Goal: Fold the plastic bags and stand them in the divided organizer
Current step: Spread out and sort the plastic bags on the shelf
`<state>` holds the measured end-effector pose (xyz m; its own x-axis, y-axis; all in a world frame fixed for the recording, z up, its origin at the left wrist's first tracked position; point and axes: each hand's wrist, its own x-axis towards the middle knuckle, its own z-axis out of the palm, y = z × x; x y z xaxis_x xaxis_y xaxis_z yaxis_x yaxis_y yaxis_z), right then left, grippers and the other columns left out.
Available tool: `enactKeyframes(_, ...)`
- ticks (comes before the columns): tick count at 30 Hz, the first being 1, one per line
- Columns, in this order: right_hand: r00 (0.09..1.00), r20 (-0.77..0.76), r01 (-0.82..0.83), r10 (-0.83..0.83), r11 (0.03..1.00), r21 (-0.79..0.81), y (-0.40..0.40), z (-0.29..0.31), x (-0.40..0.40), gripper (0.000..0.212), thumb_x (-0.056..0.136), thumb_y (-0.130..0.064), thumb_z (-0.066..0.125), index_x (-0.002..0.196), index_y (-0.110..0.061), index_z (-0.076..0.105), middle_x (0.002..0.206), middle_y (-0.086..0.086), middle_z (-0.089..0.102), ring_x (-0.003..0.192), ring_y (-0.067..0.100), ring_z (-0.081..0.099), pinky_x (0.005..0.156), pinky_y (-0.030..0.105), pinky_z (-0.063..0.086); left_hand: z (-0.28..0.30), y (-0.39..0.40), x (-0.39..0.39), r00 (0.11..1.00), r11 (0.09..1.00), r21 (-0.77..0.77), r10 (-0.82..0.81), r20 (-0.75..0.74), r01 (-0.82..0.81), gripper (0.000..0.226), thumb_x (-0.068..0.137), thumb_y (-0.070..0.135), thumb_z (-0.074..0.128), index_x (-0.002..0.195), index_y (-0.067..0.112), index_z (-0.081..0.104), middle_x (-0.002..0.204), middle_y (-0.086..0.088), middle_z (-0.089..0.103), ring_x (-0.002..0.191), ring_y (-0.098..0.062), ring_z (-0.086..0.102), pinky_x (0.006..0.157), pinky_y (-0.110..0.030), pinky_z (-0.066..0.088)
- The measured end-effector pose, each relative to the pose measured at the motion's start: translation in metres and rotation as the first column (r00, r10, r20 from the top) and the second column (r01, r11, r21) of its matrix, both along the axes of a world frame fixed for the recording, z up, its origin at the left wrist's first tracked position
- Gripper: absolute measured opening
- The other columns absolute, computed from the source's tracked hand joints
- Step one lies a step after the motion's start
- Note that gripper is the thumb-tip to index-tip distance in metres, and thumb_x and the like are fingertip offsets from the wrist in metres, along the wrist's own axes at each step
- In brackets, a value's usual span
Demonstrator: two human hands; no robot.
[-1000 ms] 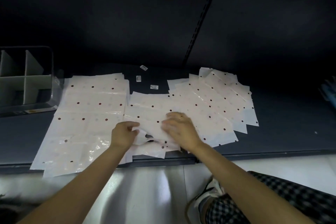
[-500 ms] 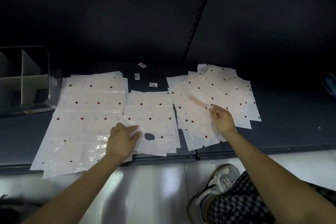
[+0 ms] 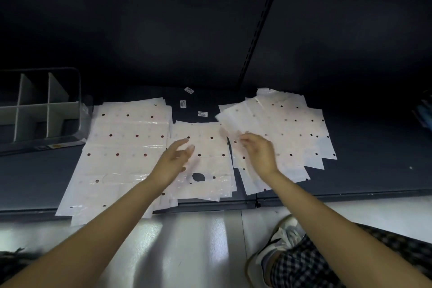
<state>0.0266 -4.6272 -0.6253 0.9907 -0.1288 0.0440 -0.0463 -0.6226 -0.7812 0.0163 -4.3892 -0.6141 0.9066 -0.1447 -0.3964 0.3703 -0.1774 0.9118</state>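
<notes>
Barely started: we see bags (image 3: 131, 147) flat, organizer (image 3: 42, 110) empty; left hand (image 3: 174, 159) open, right hand (image 3: 259, 154) pinching a bag (image 3: 243, 116).

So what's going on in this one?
A person sits at a low dark shelf covered with flat polka-dot plastic bags in three spreads. The right hand lifts a bag off the right-hand spread; the left hand hovers open over the middle stack. The divided organizer at far left holds no bags in the compartments that show.
</notes>
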Motion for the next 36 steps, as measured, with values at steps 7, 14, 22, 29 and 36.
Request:
enactKeyframes(7,0.767,0.13,-0.547,0.629,0.746,-0.381,0.075,-0.003,-0.025,0.019,0.073,-0.008,0.071,0.091,-0.005,0.075,0.095,0.008,0.074,0.098,0.027,0.068,0.096,0.043,0.043,0.005,0.03,0.021,0.926,0.951,-0.12,0.239,-0.291,-0.284,0.057,0.082,0.046,0.064,0.129,0.022,0.045,0.112,-0.006,0.059,0.093,-0.023,0.062,0.066,-0.033,0.052)
enactKeyframes(14,0.494,0.109,-0.652,0.863,0.45,-0.61,0.06,-0.013,-0.03,0.026,0.076,-0.003,0.074,0.096,-0.019,0.076,0.099,-0.002,0.074,0.1,0.02,0.068,0.091,0.036,0.05,-0.009,0.04,0.021,0.939,0.997,0.051,0.066,-0.338,-0.051,0.033,0.087,0.049,0.058,0.112,0.027,0.059,0.107,-0.004,0.062,0.091,-0.024,0.061,0.068,-0.029,0.047)
enactKeyframes(22,0.884,0.054,-0.415,0.465,0.831,-0.372,0.014,-0.012,-0.013,0.034,0.086,-0.032,0.063,0.113,-0.011,0.069,0.116,0.004,0.068,0.11,0.023,0.061,0.097,0.036,0.044,-0.02,0.023,0.037,1.0,0.95,0.312,-0.005,0.012,0.001,0.031,0.091,-0.006,0.048,0.11,0.008,0.069,0.12,-0.009,0.061,0.109,-0.027,0.057,0.092,-0.029,0.044)
enactKeyframes(29,0.911,-0.197,0.201,-0.362,0.807,-0.556,-0.09,-0.038,0.014,0.052,0.094,-0.035,0.052,0.139,-0.012,0.041,0.144,0.009,0.043,0.13,0.028,0.037,0.101,0.038,0.039,-0.036,0.111,0.043,0.951,0.867,0.396,0.244,0.19,-0.301,0.04,0.096,-0.003,0.039,0.126,0.012,0.059,0.124,-0.017,0.06,0.099,-0.039,0.06,0.053,-0.006,0.042)
enactKeyframes(36,0.895,-0.084,0.308,-0.439,0.742,-0.595,-0.108,-0.051,0.011,0.019,0.094,-0.011,0.051,0.103,-0.008,0.068,0.111,0.014,0.062,0.101,0.03,0.056,0.073,0.035,0.049,-0.058,0.175,0.029,0.979,0.68,0.706,0.172,0.11,-0.199,0.022,0.093,0.018,0.045,0.093,0.03,0.063,0.091,-0.022,0.065,0.073,-0.037,0.06,0.071,-0.033,0.053)
